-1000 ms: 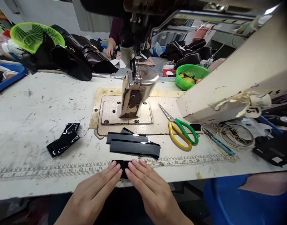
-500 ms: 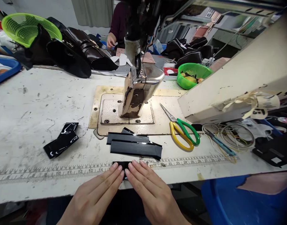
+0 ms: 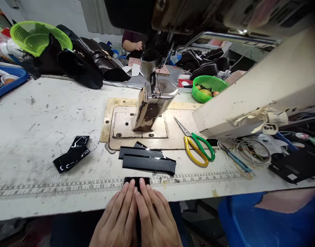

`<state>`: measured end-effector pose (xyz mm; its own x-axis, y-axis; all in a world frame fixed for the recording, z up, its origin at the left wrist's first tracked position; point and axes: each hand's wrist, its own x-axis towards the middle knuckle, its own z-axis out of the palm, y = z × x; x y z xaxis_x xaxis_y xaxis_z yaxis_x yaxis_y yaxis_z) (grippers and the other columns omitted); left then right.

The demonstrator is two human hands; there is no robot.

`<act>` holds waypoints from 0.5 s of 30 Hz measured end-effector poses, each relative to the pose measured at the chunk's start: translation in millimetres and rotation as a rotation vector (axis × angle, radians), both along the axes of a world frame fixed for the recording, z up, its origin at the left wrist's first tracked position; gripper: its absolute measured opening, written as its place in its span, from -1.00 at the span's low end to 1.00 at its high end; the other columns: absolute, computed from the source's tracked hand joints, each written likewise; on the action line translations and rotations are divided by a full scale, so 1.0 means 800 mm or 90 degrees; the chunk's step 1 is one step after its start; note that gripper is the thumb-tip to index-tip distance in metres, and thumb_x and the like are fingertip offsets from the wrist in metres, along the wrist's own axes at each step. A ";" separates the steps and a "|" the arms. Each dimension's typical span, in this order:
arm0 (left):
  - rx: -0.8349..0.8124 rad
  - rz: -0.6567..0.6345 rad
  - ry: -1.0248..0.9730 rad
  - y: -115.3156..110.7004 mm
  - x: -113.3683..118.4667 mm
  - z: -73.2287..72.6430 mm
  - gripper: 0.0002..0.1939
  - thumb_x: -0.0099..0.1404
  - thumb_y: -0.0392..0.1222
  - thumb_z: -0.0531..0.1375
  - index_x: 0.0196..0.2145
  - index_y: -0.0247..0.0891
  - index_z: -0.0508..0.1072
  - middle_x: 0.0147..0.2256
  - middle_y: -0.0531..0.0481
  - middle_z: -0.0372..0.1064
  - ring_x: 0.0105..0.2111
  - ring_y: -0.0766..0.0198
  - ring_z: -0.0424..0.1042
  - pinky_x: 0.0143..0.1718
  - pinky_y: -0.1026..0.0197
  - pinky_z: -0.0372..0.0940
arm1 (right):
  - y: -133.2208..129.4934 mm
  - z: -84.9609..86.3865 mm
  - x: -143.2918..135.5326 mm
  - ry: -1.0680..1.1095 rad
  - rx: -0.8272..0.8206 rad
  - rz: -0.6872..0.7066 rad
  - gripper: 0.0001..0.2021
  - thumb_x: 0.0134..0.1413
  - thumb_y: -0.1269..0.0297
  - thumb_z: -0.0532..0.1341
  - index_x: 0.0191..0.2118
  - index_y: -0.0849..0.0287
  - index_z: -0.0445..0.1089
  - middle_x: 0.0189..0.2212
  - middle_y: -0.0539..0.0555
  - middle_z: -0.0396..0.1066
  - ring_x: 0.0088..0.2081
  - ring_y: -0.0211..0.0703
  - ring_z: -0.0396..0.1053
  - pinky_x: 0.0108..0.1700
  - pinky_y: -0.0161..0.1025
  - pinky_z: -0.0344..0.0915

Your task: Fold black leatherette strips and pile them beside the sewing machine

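Note:
A small black piece (image 3: pixel 137 182) lies at the table's front edge, over the printed ruler scale (image 3: pixel 77 187). My left hand (image 3: pixel 118 212) rests on its left part with fingers stretched flat, the tips pressing down. Beside it, nearly touching, my right hand (image 3: pixel 154 214) lies flat on the right part in the same way. Much of the piece is hidden under the fingers. Just beyond are several black strips (image 3: pixel 148 164) with grey backs, overlapping in a stack. To the left, glossy black folded pieces (image 3: pixel 72 156) overlap each other.
A post-bed sewing machine (image 3: pixel 153 108) stands behind the strips. Scissors (image 3: pixel 195 145) with yellow and green handles lie to the right, near a blue-handled tool (image 3: pixel 238 159) and tangled cords. Boots (image 3: pixel 95 60), a green basket (image 3: pixel 41 36) and a green bowl (image 3: pixel 208 88) stand behind. A person's hand (image 3: pixel 139 45) shows at the back.
My hands have come closer together, and their fingertips now meet near the middle of the black piece. The view has shifted slightly. The far person's hand has moved.

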<state>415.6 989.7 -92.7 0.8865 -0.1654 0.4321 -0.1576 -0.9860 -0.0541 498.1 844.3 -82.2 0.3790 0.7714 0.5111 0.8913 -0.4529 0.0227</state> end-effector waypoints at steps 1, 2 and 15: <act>0.000 -0.002 -0.001 0.000 0.002 0.001 -0.43 0.25 -0.29 0.07 0.19 -0.59 0.34 0.24 -0.41 0.29 0.33 -0.10 0.11 0.33 0.03 -0.02 | 0.003 0.000 -0.001 0.005 0.013 -0.006 -0.60 0.30 0.47 -0.04 0.12 0.37 0.42 0.14 0.27 0.45 0.17 0.03 0.40 0.24 -0.15 0.24; -0.006 -0.001 0.000 -0.001 0.005 0.002 -0.42 0.24 -0.26 0.06 0.19 -0.58 0.35 0.23 -0.40 0.29 0.31 -0.09 0.15 0.28 0.05 0.04 | 0.007 0.001 -0.003 0.013 0.037 -0.021 -0.59 0.30 0.47 -0.05 0.11 0.37 0.43 0.12 0.28 0.46 0.14 0.03 0.43 0.22 -0.15 0.24; -0.092 -0.101 -0.072 0.046 -0.018 0.017 -0.58 0.46 -0.36 -0.03 0.17 -0.31 0.43 0.12 -0.09 0.48 0.08 0.18 0.43 0.05 0.19 0.32 | -0.044 0.020 0.034 0.252 0.184 0.084 -0.50 0.30 0.53 0.06 0.32 0.23 0.20 0.12 0.18 0.45 0.20 -0.07 0.34 0.21 -0.12 0.36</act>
